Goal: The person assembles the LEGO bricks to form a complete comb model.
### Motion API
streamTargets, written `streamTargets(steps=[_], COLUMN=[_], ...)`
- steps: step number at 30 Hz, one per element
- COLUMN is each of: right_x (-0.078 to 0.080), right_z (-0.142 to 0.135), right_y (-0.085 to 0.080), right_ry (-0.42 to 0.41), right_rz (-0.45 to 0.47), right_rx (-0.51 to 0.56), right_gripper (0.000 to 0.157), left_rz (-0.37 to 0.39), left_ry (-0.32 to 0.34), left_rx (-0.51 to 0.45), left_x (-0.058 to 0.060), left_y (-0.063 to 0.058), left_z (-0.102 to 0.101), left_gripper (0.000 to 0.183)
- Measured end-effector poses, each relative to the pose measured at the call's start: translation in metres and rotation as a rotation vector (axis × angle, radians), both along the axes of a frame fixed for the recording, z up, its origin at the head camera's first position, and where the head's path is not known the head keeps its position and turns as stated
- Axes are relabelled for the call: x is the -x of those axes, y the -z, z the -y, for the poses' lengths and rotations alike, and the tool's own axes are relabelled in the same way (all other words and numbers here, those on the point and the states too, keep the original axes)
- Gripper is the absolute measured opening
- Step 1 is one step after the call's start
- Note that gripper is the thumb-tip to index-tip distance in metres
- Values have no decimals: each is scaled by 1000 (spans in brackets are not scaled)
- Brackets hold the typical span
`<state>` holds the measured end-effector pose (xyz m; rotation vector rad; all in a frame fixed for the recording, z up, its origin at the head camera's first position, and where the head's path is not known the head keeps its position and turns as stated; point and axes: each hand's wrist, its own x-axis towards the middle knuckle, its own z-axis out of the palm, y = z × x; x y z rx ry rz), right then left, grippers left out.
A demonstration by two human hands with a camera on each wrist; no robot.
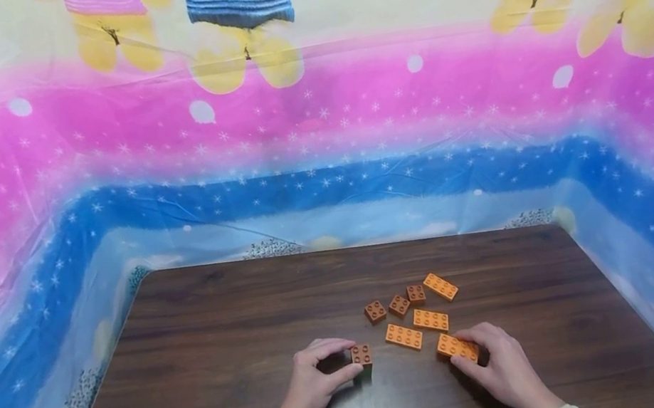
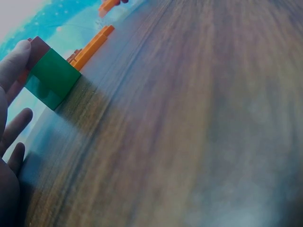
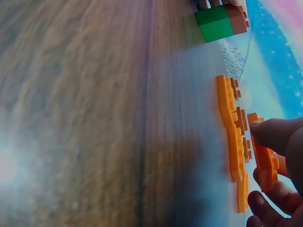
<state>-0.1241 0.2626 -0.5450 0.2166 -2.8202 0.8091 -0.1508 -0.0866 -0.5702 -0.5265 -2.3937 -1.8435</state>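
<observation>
My left hand pinches a small stack between thumb and fingers: a brown brick on top of a green block, which stands on the table. In the right wrist view the same green block shows with the brown brick at its top. My right hand grips a flat orange brick by its right end; the right wrist view shows this orange brick held above the table, its studs facing up. Two more orange bricks, one nearer and one farther, lie between the hands.
Beyond them on the dark wooden table are several small brown bricks and another orange brick at the back right. A patterned cloth in pink and blue hangs around the table's far and side edges.
</observation>
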Motion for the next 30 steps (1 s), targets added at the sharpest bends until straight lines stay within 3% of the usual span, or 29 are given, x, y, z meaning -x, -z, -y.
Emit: streamTargets(steps=[19, 30], right_x=[4, 10], right_z=[21, 37], right_y=[-17, -23], right_ry=[-43, -165], right_rz=[17, -85], right_rx=[71, 84], right_gripper=[36, 37], left_rz=[-12, -44], left_ry=[5, -4], left_rx=[-9, -14], left_x=[0, 1], left_y=[5, 4], left_z=[0, 0], left_gripper=[36, 37])
